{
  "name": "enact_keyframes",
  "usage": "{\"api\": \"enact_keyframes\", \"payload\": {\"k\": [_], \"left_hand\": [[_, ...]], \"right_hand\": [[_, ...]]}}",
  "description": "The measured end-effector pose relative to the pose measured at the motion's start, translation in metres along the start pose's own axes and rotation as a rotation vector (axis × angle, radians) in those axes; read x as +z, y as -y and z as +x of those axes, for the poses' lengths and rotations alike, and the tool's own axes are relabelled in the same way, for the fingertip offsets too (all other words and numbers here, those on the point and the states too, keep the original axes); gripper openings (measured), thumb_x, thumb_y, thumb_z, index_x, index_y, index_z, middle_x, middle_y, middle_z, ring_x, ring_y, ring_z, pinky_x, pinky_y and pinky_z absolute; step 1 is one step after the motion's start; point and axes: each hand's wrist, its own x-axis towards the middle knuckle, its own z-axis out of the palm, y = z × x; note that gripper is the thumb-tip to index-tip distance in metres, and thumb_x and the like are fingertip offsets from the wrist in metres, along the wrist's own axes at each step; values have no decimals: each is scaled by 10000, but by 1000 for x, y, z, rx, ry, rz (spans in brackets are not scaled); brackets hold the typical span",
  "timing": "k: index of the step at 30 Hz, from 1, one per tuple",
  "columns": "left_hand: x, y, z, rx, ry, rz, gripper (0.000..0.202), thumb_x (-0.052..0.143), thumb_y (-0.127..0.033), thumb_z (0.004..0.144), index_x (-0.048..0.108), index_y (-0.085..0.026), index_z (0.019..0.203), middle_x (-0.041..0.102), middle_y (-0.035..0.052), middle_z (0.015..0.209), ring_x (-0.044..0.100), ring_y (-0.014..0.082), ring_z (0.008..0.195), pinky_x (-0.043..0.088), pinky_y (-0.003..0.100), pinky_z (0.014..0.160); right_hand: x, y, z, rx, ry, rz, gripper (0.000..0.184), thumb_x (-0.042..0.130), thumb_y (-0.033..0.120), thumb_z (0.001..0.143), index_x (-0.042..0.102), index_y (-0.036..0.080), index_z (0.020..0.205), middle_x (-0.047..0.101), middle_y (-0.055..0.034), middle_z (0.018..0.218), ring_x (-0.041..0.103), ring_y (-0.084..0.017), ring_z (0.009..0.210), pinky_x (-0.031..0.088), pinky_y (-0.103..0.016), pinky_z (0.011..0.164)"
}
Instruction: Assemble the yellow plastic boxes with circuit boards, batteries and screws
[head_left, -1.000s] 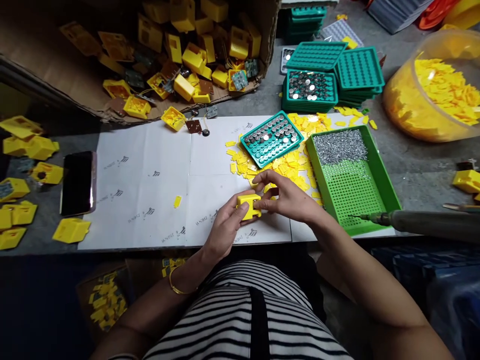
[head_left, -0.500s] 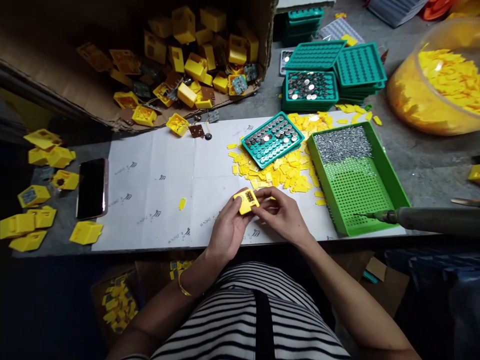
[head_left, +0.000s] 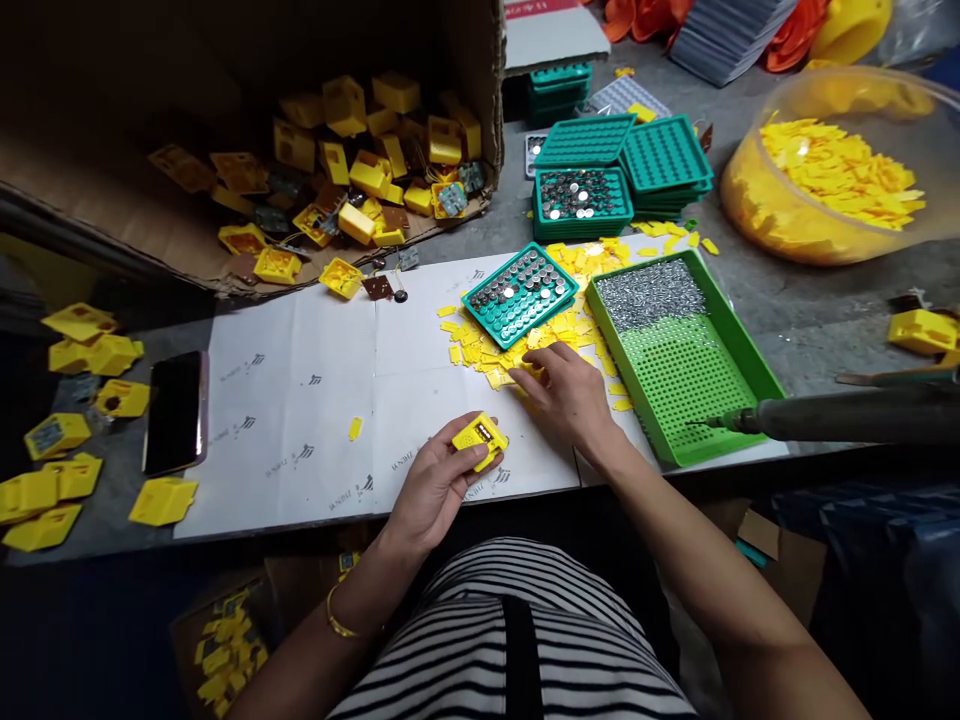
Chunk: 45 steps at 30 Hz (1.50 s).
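Note:
My left hand (head_left: 435, 480) is closed around a small yellow plastic housing (head_left: 478, 437), held just above the white paper sheet (head_left: 300, 400) near the table's front edge. My right hand (head_left: 566, 390) reaches away from it and rests on the heap of small yellow plastic pieces (head_left: 510, 345), its fingers curled down onto them. What the fingers hold, if anything, is hidden. A teal tray of button cells (head_left: 520, 290) lies tilted on that heap just beyond my right hand.
A green perforated tray (head_left: 679, 345) with small metal screws sits to the right, an electric screwdriver (head_left: 825, 418) lying across its near corner. A cardboard box (head_left: 225, 150) of yellow housings lies open at the back left. A phone (head_left: 175, 410), stacked teal trays (head_left: 600, 170) and a tub (head_left: 832, 180) are around.
My right hand has left the yellow housing and moved forward onto the heap of yellow pieces. My left hand keeps the housing, now lower and nearer to me.

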Motion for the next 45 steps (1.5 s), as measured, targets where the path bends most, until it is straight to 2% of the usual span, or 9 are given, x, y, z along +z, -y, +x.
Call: {"api": "enact_keyframes", "payload": {"k": [4, 9, 11, 13, 18, 23, 29, 39, 45], "left_hand": [[3, 1, -2, -23, 34, 1, 396, 748, -110, 687, 525, -186, 1005, 694, 79, 1095, 678, 203, 997, 532, 327, 885], [2, 0, 1, 6, 28, 66, 354, 722, -213, 741, 588, -161, 1064, 708, 74, 1020, 654, 132, 860, 516, 193, 687], [2, -1, 4, -1, 40, 85, 345, 703, -246, 769, 611, -144, 1086, 703, 80, 1013, 639, 111, 795, 497, 172, 626], [4, 0, 7, -7, 60, 72, 329, 712, -223, 760, 607, -157, 1065, 695, 74, 1016, 658, 126, 799, 519, 202, 662], [10, 3, 12, -19, 83, -39, 289, 706, -138, 751, 555, -183, 993, 689, 81, 1052, 693, 225, 965, 533, 402, 892], [17, 11, 17, -1, 56, -154, 212, 599, -256, 862, 638, -143, 1036, 680, 123, 1124, 638, 259, 1104, 477, 486, 1007], [27, 23, 18, 87, 73, -190, 211, 566, -234, 890, 665, -148, 1055, 671, 105, 1165, 599, 245, 1174, 437, 474, 1058], [34, 35, 17, 133, 73, -153, 238, 549, -263, 909, 639, -182, 1114, 618, 90, 1276, 553, 234, 1242, 433, 418, 1058], [35, 38, 16, 133, 42, -163, 240, 560, -299, 899, 643, -184, 1093, 636, 82, 1230, 568, 214, 1217, 450, 365, 1037]], "right_hand": [[4, 6, 11, 75, 118, -210, 265, 525, 396, 922, 675, 193, 999, 650, -79, 1001, 617, -211, 769, 345, -298, 579], [-3, -3, 13, 18, 102, -85, 187, 556, 298, 895, 714, 202, 920, 646, -71, 999, 607, -191, 795, 372, -296, 625], [-8, -9, 12, 5, 75, 30, 138, 606, 275, 857, 715, 190, 848, 651, -67, 941, 599, -178, 768, 401, -298, 653], [-13, -14, 10, 12, 57, 200, 88, 636, 249, 823, 692, 183, 808, 653, -44, 827, 591, -158, 708, 427, -292, 655], [-16, -17, -6, 44, 170, 753, 325, 656, 255, 795, 636, 193, 1113, 615, 21, 714, 562, -106, 593, 471, -242, 569], [-13, -4, -32, 283, 152, 1158, 298, 747, 401, 752, 703, 185, 953, 681, -10, 738, 646, -131, 639, 559, -279, 636], [-6, 9, -49, 259, 6, 1071, 120, 768, 293, 730, 758, 212, 818, 735, -18, 824, 681, -154, 766, 563, -301, 778], [6, 13, -55, 257, -95, 832, 89, 706, 293, 774, 737, 223, 819, 737, -15, 819, 659, -163, 717, 532, -312, 734], [10, 17, -61, 131, -133, 721, 74, 668, 295, 822, 708, 235, 802, 661, -24, 777, 597, -166, 732, 492, -309, 669]]}}
